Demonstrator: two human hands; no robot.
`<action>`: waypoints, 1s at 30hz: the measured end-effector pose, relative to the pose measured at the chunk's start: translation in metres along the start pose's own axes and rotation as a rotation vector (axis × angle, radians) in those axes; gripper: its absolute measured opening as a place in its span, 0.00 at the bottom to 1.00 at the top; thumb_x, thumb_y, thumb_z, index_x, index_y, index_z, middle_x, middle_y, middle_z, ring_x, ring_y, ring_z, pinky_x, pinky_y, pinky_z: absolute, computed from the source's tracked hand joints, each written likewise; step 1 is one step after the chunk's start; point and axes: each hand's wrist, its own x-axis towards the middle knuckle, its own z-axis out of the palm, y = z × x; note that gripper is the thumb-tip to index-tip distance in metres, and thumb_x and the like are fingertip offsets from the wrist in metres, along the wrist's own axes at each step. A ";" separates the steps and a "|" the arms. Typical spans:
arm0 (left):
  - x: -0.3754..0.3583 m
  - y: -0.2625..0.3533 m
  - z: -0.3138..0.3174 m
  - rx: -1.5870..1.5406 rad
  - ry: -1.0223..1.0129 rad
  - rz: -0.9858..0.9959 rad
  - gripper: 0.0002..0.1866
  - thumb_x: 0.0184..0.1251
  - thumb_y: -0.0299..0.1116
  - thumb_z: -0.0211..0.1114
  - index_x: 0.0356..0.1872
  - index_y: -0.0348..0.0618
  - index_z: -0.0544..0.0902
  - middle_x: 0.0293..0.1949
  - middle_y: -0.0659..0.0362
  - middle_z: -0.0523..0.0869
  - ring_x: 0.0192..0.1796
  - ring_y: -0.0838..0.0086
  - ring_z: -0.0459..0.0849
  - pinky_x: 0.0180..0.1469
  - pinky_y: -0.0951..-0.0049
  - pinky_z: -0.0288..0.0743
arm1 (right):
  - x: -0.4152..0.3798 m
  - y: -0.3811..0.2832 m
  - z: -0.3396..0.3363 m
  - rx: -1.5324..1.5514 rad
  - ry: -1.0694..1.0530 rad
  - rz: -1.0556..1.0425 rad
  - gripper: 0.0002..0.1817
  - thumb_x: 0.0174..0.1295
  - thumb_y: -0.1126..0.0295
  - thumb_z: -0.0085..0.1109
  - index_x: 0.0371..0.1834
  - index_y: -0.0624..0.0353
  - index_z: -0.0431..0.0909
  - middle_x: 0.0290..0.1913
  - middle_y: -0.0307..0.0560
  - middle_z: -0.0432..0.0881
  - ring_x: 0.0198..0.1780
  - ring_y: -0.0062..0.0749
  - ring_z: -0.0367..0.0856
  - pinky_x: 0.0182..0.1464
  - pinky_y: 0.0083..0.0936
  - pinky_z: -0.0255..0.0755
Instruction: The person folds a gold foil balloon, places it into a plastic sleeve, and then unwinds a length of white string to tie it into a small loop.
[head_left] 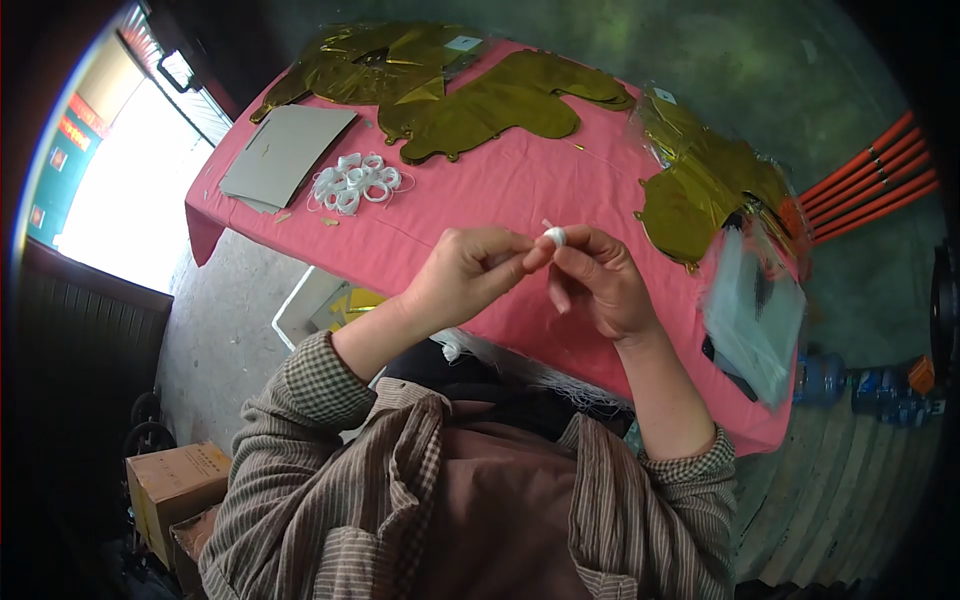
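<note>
Over the front part of the pink-covered table (420, 240), my two hands meet at a small coil of white ribbon (556, 236). My right hand (605, 285) grips the coil between thumb and fingers, at the fingertips. The fingers of my left hand (472, 268) are pinched together right beside it, their tips meeting those of the right hand. Whatever lies between the left fingertips is hidden. Beyond my left hand, a pile of similar white ribbon coils (355, 184) lies on the cloth, with loose ends trailing.
Grey cardboard sheets (285, 155) lie at the table's left. Flat gold foil balloons (500, 105) spread along the back, with more gold foil (690, 190) at the right. Clear plastic bags (755, 310) rest on the right edge. A white bin (305, 305) stands below, a cardboard box (180, 490) lower left.
</note>
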 end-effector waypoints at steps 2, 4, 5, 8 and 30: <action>-0.002 0.001 0.001 0.093 -0.009 0.043 0.07 0.58 0.25 0.60 0.36 0.39 0.82 0.18 0.60 0.75 0.20 0.85 0.72 0.23 0.81 0.65 | 0.002 -0.001 -0.001 -0.003 0.025 -0.015 0.08 0.63 0.73 0.50 0.42 0.59 0.77 0.36 0.48 0.81 0.23 0.19 0.74 0.23 0.12 0.67; -0.003 0.008 0.000 0.145 -0.125 0.083 0.07 0.61 0.25 0.58 0.38 0.35 0.80 0.25 0.62 0.80 0.28 0.83 0.78 0.30 0.81 0.73 | 0.002 -0.001 -0.004 -0.007 0.051 -0.028 0.08 0.64 0.73 0.50 0.42 0.59 0.77 0.36 0.48 0.81 0.23 0.19 0.74 0.23 0.12 0.67; -0.003 0.011 -0.005 0.146 -0.125 0.084 0.07 0.61 0.25 0.58 0.38 0.35 0.80 0.25 0.62 0.80 0.28 0.83 0.78 0.30 0.81 0.73 | 0.002 -0.001 -0.006 0.006 0.055 -0.034 0.08 0.64 0.72 0.50 0.42 0.59 0.77 0.35 0.48 0.81 0.23 0.19 0.74 0.23 0.12 0.67; 0.002 0.018 -0.019 0.265 -0.289 0.249 0.09 0.60 0.22 0.59 0.41 0.36 0.80 0.28 0.61 0.80 0.30 0.82 0.79 0.34 0.81 0.73 | 0.000 0.001 -0.010 -0.016 0.068 -0.024 0.08 0.64 0.70 0.50 0.41 0.59 0.77 0.34 0.45 0.81 0.22 0.18 0.73 0.23 0.11 0.66; -0.012 0.001 -0.028 0.190 -0.043 0.151 0.04 0.51 0.22 0.59 0.29 0.37 0.75 0.22 0.64 0.74 0.26 0.84 0.71 0.28 0.81 0.67 | 0.011 0.011 -0.007 0.098 0.254 0.185 0.15 0.67 0.61 0.41 0.39 0.60 0.74 0.32 0.47 0.79 0.21 0.26 0.75 0.21 0.19 0.66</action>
